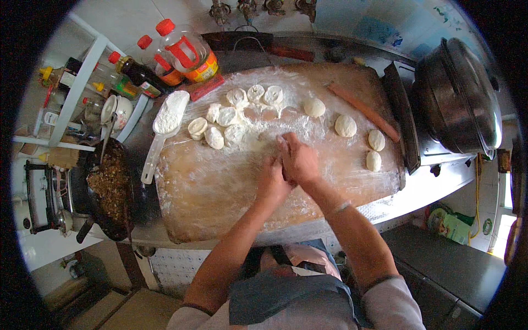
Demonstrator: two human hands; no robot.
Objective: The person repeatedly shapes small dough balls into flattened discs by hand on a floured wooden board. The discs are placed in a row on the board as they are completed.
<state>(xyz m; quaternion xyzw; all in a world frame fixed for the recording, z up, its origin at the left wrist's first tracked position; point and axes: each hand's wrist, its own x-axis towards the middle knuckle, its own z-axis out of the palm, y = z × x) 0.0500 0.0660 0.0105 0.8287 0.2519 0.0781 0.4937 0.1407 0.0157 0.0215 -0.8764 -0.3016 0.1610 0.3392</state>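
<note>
Over the middle of a floured wooden board (214, 194), my left hand (273, 177) and my right hand (300, 159) are pressed together. Whatever may lie between the palms is hidden, and the left fingers are blurred. Beyond them to the left is a cluster of floured dough pieces (227, 116), several with a dent in the top. Smooth round dough balls (345, 125) sit apart from one another or in a touching pair on the right. A wooden rolling pin (365, 111) lies slanted at the board's right side. White flour fills a plastic scoop (172, 111) at the left edge.
A dark pan (117, 225) of crumbly brown filling (109, 181) with a spoon stands left of the board. Behind are a large plastic bottle (194, 53) and a dark sauce bottle (140, 74). A big lidded metal pot (458, 95) is on the stove at right.
</note>
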